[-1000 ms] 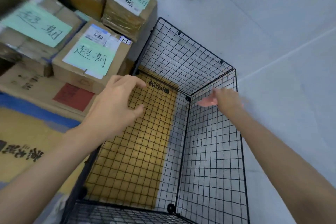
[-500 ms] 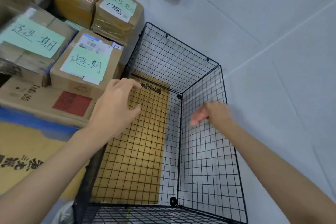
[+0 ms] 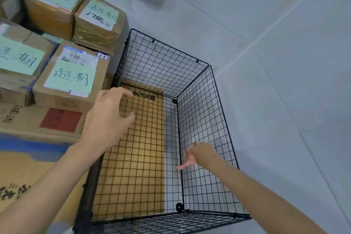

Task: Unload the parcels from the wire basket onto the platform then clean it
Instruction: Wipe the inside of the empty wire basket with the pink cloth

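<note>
Fingers of the left hand (image 3: 108, 119) curl loosely open, empty, above the wire basket (image 3: 167, 74); the right hand (image 3: 199, 155), blurred, hangs open inside it. Parcels (image 3: 70, 78) sit stacked just left. Basket looks light, stiff; best gripped by its top rim

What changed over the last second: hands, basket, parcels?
The right hand slid back along the wire basket's right wall toward the person, dropping lower, fingers open, holding nothing. The left hand stayed hovering open over the left rim. Basket still empty; the parcels stacked on its left did not move.
</note>
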A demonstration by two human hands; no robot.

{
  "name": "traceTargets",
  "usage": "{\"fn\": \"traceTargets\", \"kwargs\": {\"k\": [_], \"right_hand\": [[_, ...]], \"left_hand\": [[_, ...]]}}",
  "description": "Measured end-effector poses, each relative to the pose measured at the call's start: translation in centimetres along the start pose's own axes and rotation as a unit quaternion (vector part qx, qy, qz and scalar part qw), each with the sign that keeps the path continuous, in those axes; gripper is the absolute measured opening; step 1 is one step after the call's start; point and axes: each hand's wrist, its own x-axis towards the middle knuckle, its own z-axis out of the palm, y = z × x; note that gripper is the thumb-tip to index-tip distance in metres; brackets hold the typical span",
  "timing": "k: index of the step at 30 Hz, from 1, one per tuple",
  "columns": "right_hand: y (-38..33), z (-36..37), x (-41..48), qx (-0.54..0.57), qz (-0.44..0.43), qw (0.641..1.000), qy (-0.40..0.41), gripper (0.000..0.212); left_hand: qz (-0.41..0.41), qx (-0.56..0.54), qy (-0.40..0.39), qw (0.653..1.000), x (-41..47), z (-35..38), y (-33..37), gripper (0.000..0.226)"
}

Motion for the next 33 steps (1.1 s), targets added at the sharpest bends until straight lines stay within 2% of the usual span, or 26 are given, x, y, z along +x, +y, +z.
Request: {"fn": "traceTargets", "kwargs": {"k": [2, 5, 7, 9, 12, 14, 18, 20, 21, 23, 25, 27, 28, 29, 30, 33], "right_hand": [[2.5, -2.1, -0.3, -0.003, 0.047, 0.995, 0.091, 0.041], [5.9, -4.0, -0.8, 0.026, 0.128, 0.973, 0.191, 0.038], [6.6, -4.1, -1.3, 0.064, 0.147, 0.964, 0.213, 0.036], [5.3, -3.2, -2.6, 0.045, 0.132, 0.973, 0.187, 0.039], [1.4, -0.5, -4.3, -0.026, 0.069, 0.992, 0.103, 0.043], [-0.4, 1.4, -4.9, -0.088, 0.042, 0.993, 0.07, 0.047], [-1.3, 2.9, -5.6, -0.109, -0.057, 0.992, -0.007, 0.043], [-1.2, 2.5, -6.3, -0.084, -0.064, 0.994, -0.034, 0.048], [-0.8, 2.0, -6.7, -0.059, -0.047, 0.997, -0.014, 0.043], [1.2, 1.0, -6.9, -0.007, 0.033, 0.996, 0.077, 0.037], [3.3, -0.2, -7.0, 0.032, 0.12, 0.978, 0.167, 0.048], [3.8, -0.3, -7.3, 0.043, 0.132, 0.962, 0.234, 0.052], [3.4, 0.2, -7.4, 0.017, 0.127, 0.963, 0.236, 0.055], [2.6, 0.8, -7.9, -0.004, 0.114, 0.973, 0.2, 0.055], [1.6, 1.7, -8.1, -0.015, 0.101, 0.984, 0.148, 0.052], [0.5, 3.4, -9.4, -0.043, 0.068, 0.993, 0.089, 0.041]], "left_hand": [[0.003, 0.002, -0.002, 1.0, 0.0, 0.0, 0.0, 0.043], [0.014, 0.01, -0.007, 1.0, 0.1, 0.0, -0.3, 0.043], [0.012, 0.01, -0.008, 1.0, 0.0, 0.1, -0.6, 0.043], [0.014, 0.006, -0.007, 1.0, -0.1, 0.0, -0.5, 0.043], [0.011, -0.009, -0.006, 1.0, -0.2, -0.1, -0.2, 0.042], [0.008, -0.012, -0.005, 1.0, -0.2, -0.2, -0.1, 0.042], [0.008, -0.007, -0.005, 1.0, -0.2, -0.5, 0.3, 0.042], [0.01, -0.005, -0.006, 1.0, -0.3, -0.5, 0.4, 0.041], [0.011, -0.005, -0.005, 1.0, -0.3, -0.5, 0.4, 0.041], [0.011, -0.007, -0.005, 1.0, -0.3, -0.5, 0.5, 0.04], [0.011, -0.008, -0.007, 1.0, -0.4, -0.5, 0.5, 0.04], [0.01, -0.008, -0.009, 1.0, -0.4, -0.6, 0.5, 0.04], [0.01, -0.008, -0.01, 1.0, -0.4, -0.6, 0.5, 0.04], [0.011, -0.008, -0.01, 1.0, -0.4, -0.6, 0.4, 0.04], [0.011, -0.008, -0.011, 1.0, -0.4, -0.6, 0.3, 0.041], [0.019, -0.007, -0.012, 1.0, -0.3, -0.6, 0.0, 0.041]]}}
